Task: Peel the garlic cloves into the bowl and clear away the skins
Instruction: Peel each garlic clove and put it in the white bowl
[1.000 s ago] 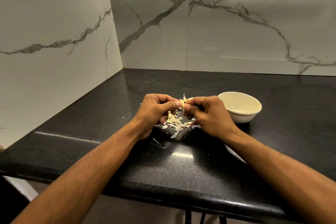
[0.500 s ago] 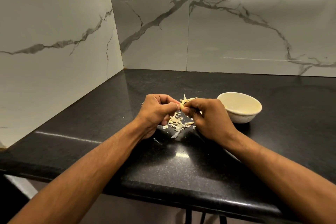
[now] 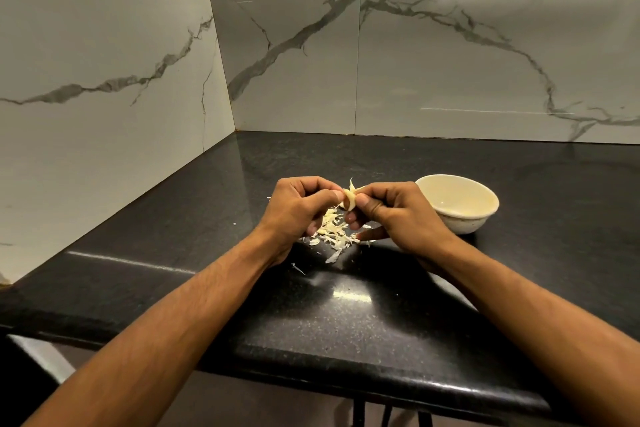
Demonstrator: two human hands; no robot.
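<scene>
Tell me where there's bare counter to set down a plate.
Bare counter runs left of the left hand to the side wall, behind both hands to the back wall, and right of the bowl. It is crowded under the hands, where skins lie scattered.

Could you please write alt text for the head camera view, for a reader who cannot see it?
Two bare hands, the left hand and the right hand, pinch a garlic cloves piece between them above a pile of skins on a black counter. A cream bowl sits just right of the hands, before marble walls.
</scene>
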